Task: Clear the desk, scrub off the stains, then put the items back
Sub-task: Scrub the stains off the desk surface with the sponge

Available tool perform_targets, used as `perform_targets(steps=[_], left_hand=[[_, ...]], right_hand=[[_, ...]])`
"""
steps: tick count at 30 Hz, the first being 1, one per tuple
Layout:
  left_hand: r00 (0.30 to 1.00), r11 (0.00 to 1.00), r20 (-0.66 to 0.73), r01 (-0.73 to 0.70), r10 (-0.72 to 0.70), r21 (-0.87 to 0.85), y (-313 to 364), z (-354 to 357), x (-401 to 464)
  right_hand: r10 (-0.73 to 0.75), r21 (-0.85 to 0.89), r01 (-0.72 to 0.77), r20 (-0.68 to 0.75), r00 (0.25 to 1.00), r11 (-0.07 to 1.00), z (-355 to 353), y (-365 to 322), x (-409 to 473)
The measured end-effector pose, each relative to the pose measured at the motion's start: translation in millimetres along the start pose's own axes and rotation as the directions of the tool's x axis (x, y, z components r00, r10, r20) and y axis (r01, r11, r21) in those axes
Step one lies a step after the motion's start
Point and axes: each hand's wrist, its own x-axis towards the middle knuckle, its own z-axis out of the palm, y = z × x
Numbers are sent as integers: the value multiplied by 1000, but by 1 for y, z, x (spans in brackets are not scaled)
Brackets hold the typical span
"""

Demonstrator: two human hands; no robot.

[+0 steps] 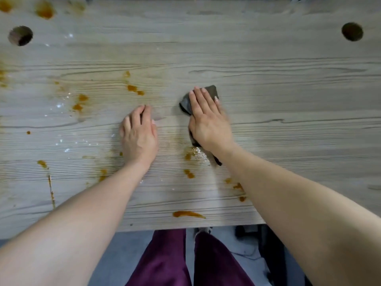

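A wide desk [268, 58] of pale grey wood grain fills nearly the whole view, its near edge running across the lower part, with a round cable hole [20, 35] near its far left corner and a second hole [352, 32] near its far right. Below the edge stand the person's legs in dark purple trousers [165, 263] over a grey floor. Both bare forearms reach forward onto the desktop. The right hand [208, 120] lies flat, fingers straight and close together, pressing down on a dark grey cloth [212, 90] near the middle of the desk; the cloth shows beyond the fingertips, at the left of the hand and again as a dark tail by the wrist. The left hand [139, 133] rests palm down on the bare wood just left of it, fingers slightly bent at the tips and holding nothing, apart from the cloth. Orange-brown stains [135, 88] dot the surface: a cluster beyond the left hand, more at the left [79, 103], a long streak [187, 214] by the near edge, and two blotches [44, 11] at the far left corner. A wet shiny patch [199, 153] lies just below the right hand, beside the cloth's tail. Small white specks [59, 105] are scattered on the left half.
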Motion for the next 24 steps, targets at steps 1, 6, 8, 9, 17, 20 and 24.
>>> perform_targets(steps=[1,6,8,9,17,20,24], left_hand=[[1000,1000,13,7,-8,9,3,-2,0],[996,994,43,-76,80,-76,52,-9,-18],[988,982,43,-139,145,-131,78,-5,-32],[984,973,44,-164,173,-160,91,-2,-39],[966,954,61,-238,253,-180,134,27,-69],[956,949,31,-285,291,-137,134,29,-72],[953,948,28,-298,303,-114,134,28,-74]], right_hand=[[26,-14,-26,11,1000,1000,-5,13,-7],[147,-30,-145,69,987,989,-31,70,-39],[185,-51,-181,82,979,982,-40,95,-51],[205,-64,-200,82,975,978,-44,107,-56],[300,-27,-301,-16,954,953,-27,95,-71],[175,1,-175,16,984,985,-25,82,-80],[171,-8,-171,34,985,985,-40,116,-89]])
